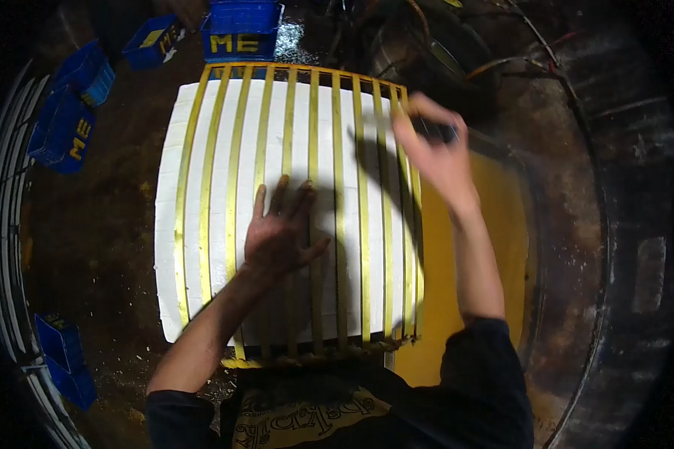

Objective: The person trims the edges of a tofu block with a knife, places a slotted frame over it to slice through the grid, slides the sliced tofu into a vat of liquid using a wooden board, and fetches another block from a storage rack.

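A broad white slab [172, 179], marked with faint lines, lies under a frame of long yellow slats [287, 127]. My left hand [281, 236] is spread out on the slats near the middle, fingers apart and pointing away from me. Over the far right corner of the frame, my right hand [443, 153] is closed around a dark-handled tool [433, 131]. Motion smears the tool, and a pale blurred end reaches left from it over the slats. Shadows of my arms and the tool fall across the slab.
Blue crates with yellow lettering stand beyond the frame [241, 30] and at the left [61, 131]. Another blue crate [64, 355] is at the lower left. A yellow surface [472, 277] lies beside the frame on the right. Hoses [535, 34] run along the far right floor.
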`<action>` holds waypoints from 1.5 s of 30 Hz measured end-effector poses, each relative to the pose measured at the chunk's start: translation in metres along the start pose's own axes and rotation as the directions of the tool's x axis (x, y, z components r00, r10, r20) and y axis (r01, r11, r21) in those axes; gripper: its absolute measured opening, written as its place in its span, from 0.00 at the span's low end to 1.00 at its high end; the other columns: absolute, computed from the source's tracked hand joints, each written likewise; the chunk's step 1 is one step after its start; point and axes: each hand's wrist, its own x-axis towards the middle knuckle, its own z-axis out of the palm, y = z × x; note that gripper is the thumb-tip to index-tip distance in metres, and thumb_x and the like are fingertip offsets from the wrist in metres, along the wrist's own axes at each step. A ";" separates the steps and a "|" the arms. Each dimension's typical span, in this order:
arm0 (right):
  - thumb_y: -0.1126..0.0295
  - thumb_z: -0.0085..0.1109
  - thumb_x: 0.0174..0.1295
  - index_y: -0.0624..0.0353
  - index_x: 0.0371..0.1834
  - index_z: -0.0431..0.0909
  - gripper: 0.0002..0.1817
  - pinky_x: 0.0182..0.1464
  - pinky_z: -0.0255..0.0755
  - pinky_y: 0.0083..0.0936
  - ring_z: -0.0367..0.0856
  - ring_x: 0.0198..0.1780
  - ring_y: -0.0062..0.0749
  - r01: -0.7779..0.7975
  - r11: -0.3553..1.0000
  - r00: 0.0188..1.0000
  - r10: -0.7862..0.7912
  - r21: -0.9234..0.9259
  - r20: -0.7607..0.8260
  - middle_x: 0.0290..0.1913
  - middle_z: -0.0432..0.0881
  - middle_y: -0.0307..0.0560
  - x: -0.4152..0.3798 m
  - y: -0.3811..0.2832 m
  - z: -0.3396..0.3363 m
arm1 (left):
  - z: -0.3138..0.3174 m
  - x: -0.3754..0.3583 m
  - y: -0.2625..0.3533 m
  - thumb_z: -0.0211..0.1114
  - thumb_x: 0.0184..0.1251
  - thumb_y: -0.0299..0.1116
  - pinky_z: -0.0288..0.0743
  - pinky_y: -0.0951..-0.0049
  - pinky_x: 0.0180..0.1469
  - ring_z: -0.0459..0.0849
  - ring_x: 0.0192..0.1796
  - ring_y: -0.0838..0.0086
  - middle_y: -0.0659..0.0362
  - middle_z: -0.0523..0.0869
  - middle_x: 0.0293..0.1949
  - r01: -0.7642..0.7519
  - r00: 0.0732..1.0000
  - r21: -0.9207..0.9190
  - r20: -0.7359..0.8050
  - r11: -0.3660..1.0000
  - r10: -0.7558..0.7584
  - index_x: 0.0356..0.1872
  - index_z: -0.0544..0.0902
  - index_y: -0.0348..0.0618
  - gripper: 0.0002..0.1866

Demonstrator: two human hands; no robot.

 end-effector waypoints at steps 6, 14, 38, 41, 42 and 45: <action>0.60 0.64 0.54 0.65 0.35 0.83 0.16 0.44 0.77 0.40 0.83 0.39 0.58 0.029 0.917 0.996 0.008 -0.397 0.091 0.34 0.84 0.64 0.096 0.120 0.061 | -0.003 0.001 -0.001 0.66 0.55 0.63 0.45 0.42 0.77 0.54 0.78 0.53 0.57 0.64 0.75 0.021 1.000 -0.031 -0.001 0.999 -0.021 0.71 0.68 0.44 0.47; 0.66 0.65 0.54 0.60 0.27 0.80 0.08 0.25 0.71 0.26 0.77 0.21 0.22 -0.397 0.909 0.769 0.404 -0.126 0.496 0.18 0.79 0.43 -0.197 -0.082 -0.016 | 0.010 -0.001 -0.003 0.64 0.56 0.63 0.46 0.42 0.77 0.56 0.77 0.54 0.59 0.66 0.74 0.007 0.997 0.019 -0.081 1.000 -0.005 0.70 0.70 0.45 0.44; 0.70 0.66 0.57 0.59 0.29 0.79 0.06 0.26 0.70 0.18 0.77 0.22 0.17 -0.600 0.797 0.598 0.501 -0.065 0.625 0.21 0.80 0.39 -0.189 -0.118 0.022 | -0.044 -0.036 -0.173 0.45 0.76 0.33 0.45 0.46 0.78 0.54 0.78 0.55 0.53 0.64 0.74 0.294 0.951 0.199 -0.162 0.935 -0.264 0.75 0.60 0.40 0.27; 0.69 0.65 0.59 0.61 0.32 0.82 0.06 0.26 0.68 0.16 0.77 0.25 0.15 -0.270 0.958 0.933 0.234 0.100 0.272 0.22 0.78 0.37 -0.103 -0.116 0.032 | -0.047 -0.034 -0.173 0.47 0.75 0.31 0.45 0.46 0.78 0.54 0.78 0.54 0.53 0.64 0.74 0.308 0.948 0.202 -0.154 0.930 -0.280 0.75 0.59 0.41 0.28; 0.68 0.64 0.61 0.61 0.33 0.83 0.07 0.28 0.69 0.17 0.78 0.26 0.16 -0.153 0.972 0.964 0.107 0.177 0.244 0.24 0.80 0.36 -0.061 -0.102 0.035 | -0.045 -0.034 -0.174 0.47 0.74 0.31 0.45 0.45 0.78 0.54 0.78 0.54 0.52 0.64 0.74 0.299 0.948 0.187 -0.165 0.936 -0.270 0.75 0.59 0.41 0.29; 0.66 0.63 0.57 0.66 0.33 0.82 0.11 0.36 0.75 0.30 0.82 0.26 0.35 0.133 0.987 0.991 -0.134 -0.085 -0.012 0.25 0.83 0.54 0.065 -0.029 0.094 | -0.047 -0.035 -0.173 0.49 0.73 0.30 0.46 0.44 0.77 0.54 0.78 0.52 0.52 0.64 0.74 0.295 0.949 0.168 -0.169 0.941 -0.267 0.75 0.58 0.41 0.30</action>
